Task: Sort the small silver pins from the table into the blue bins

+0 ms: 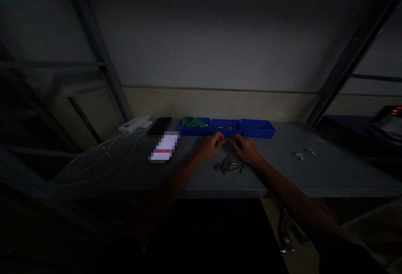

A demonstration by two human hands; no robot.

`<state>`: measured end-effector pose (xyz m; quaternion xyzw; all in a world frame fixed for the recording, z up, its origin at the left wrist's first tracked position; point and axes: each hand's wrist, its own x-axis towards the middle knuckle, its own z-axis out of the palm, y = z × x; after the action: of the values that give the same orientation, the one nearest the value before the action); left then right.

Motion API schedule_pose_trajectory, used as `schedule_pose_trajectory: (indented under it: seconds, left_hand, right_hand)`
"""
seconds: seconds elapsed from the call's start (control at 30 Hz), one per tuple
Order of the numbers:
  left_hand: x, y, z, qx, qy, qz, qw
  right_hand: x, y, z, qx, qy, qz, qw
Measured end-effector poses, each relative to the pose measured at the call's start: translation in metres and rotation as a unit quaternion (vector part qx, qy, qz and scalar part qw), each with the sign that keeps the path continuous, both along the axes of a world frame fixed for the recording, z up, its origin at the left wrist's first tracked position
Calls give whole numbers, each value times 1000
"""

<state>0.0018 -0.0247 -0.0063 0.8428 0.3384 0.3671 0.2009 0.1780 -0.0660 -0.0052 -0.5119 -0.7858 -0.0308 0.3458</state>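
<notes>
My left hand (212, 145) and my right hand (245, 147) meet above the middle of the grey table, fingers pinched. Between their fingertips runs a small thin metal piece (227, 140), too dim to name further. Just below the hands lies a loose pile of small shiny metal parts (231, 165). Behind the hands stand three blue bins in a row. The left bin (194, 132) holds green pieces in a heap, and a few slim metal parts lie in the middle bin (226, 132). Nothing shows inside the right bin (258, 134).
To the left lie a phone with a lit screen (164, 147), a dark flat device (159, 126) and a white power strip (135, 124) with trailing cables. Small white earphones (298, 155) rest at the right. Metal posts and a wall bound the table (276, 173).
</notes>
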Motion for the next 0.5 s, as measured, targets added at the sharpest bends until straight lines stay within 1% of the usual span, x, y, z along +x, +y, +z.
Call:
schedule_pose_trajectory:
  seconds: [0.27, 0.5]
  left_hand:
    - [-1, 1, -1, 8, 1, -12, 1000]
    - [-1, 2, -2, 9, 9, -7, 1000]
  right_hand:
    - [1, 2, -2, 3, -6, 3, 1000]
    - [1, 3, -3, 5, -3, 5, 1000]
